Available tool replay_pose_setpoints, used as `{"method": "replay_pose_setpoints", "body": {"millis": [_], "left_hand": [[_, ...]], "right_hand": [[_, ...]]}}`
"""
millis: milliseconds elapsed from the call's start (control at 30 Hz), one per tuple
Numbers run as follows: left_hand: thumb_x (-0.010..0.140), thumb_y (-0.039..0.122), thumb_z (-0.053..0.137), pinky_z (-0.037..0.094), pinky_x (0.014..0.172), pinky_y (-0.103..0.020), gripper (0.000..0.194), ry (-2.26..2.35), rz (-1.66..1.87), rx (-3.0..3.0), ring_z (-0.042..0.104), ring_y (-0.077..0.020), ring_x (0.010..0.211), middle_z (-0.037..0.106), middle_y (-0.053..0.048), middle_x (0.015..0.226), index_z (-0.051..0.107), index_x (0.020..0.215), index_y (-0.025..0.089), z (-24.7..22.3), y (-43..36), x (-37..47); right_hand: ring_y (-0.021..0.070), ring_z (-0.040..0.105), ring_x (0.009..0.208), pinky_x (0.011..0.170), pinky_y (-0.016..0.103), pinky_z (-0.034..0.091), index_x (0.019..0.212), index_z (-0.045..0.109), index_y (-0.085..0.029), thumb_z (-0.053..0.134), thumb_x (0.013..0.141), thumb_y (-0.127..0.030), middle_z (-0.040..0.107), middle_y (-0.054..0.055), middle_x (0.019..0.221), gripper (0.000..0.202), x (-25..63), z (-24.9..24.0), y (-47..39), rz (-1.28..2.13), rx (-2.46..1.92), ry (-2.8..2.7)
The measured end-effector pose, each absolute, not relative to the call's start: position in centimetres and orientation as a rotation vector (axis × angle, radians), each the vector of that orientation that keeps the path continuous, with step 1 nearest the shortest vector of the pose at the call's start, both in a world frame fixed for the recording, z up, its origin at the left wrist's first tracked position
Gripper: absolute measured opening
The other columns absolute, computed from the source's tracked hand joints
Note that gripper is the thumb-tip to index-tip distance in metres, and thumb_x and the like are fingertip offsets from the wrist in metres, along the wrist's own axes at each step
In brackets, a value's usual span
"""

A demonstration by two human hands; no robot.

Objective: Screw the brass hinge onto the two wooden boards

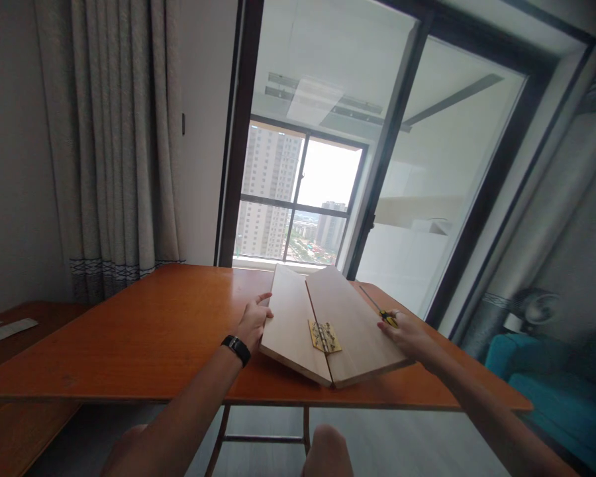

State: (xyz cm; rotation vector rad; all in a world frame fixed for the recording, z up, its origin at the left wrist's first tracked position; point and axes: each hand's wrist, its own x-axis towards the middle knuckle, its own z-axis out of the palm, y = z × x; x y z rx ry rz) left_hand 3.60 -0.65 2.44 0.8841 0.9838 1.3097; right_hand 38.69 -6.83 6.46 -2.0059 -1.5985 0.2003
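The left hand (253, 323) grips the left board (291, 324), the right hand (403, 333) the right board (360, 331) and screwdriver (388, 319), apparently propping outer edges above the hinge (324, 336).

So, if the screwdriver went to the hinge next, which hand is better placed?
Probably the right hand: it holds the screwdriver, though that points toward the table's far side, not the hinge. The left hand holds the left board's outer edge and looks better placed to steady it.
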Motion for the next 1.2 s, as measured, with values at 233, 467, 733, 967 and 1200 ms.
{"method": "replay_pose_setpoints", "body": {"millis": [233,467,733,967,1200], "left_hand": [[0.069,0.004,0.069,0.056,0.060,-0.030,0.072,1.035,1.348,0.851,0.066,-0.0170,0.063,0.070,-0.006,0.086,0.049,0.137,0.019,2.3,-2.6,-3.2],[0.070,0.004,0.067,0.054,0.057,-0.028,0.078,1.126,1.401,0.803,0.065,-0.0169,0.060,0.070,-0.006,0.085,0.042,0.142,0.020,0.8,-4.6,-7.5],[0.072,0.002,0.061,0.052,0.059,-0.027,0.068,1.275,1.418,0.871,0.063,-0.0159,0.059,0.069,-0.004,0.082,0.046,0.135,0.020,-0.5,-4.8,-9.9],[0.078,0.020,0.066,0.050,0.090,-0.034,0.051,1.342,1.411,1.066,0.064,-0.0248,0.105,0.065,-0.011,0.118,0.051,0.127,0.020,-1.1,-5.2,-9.5],[0.080,0.023,0.061,0.037,0.107,-0.041,0.045,1.417,1.373,1.251,0.049,-0.0294,0.129,0.056,-0.013,0.135,0.054,0.124,0.020,-1.5,-5.3,-9.0]], "right_hand": [[0.0246,0.067,0.088,0.074,0.028,0.049,0.104,0.061,-0.014,0.054,0.085,-0.034,0.073,0.012,0.097,0.028,33.7,5.9,-6.7,0.299,-1.858,-1.684],[0.0236,0.066,0.089,0.076,0.029,0.048,0.101,0.063,-0.014,0.052,0.086,-0.034,0.072,0.011,0.097,0.027,29.2,4.4,-5.7,0.373,-1.743,-1.780],[0.0227,0.064,0.081,0.068,0.028,0.047,0.086,0.064,-0.015,0.049,0.086,-0.038,0.070,0.007,0.083,0.028,26.1,2.1,-5.3,0.454,-1.715,-1.812],[0.0226,0.064,0.086,0.072,0.028,0.046,0.088,0.064,-0.014,0.046,0.089,-0.034,0.071,0.008,0.088,0.027,26.2,0.6,-5.6,0.421,-1.801,-1.906],[0.0282,0.068,0.092,0.075,0.030,0.045,0.081,0.066,-0.012,0.051,0.089,-0.027,0.072,0.019,0.095,0.022,27.0,1.1,-5.4,0.262,-1.991,-2.072]]}}
